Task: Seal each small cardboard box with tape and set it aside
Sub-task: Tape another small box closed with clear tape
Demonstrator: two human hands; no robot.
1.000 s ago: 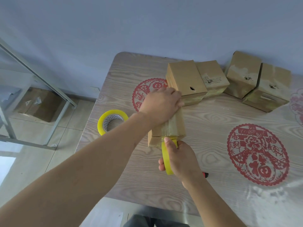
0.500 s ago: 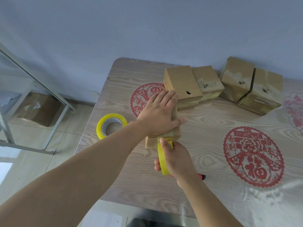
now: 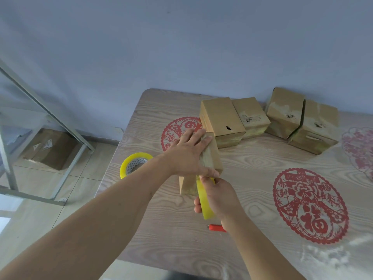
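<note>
While left hand [image 3: 188, 153] presses box [image 3: 212, 156] flat-fingered | right hand [image 3: 219, 196] grips tape roll [image 3: 203, 201] (yellow)

Just one camera here, worn on the person's head, wide-angle, tilted forward and down over the near edge of the table [image 3: 252, 170]. Both forearms run in from the bottom of the frame and meet close to the lens around lower centre. The far wall [image 3: 181, 47] fills the whole upper half, the floor [image 3: 46, 190] shows at lower left. Straight edges bow toward the frame borders. No second view to overlap with.
</note>
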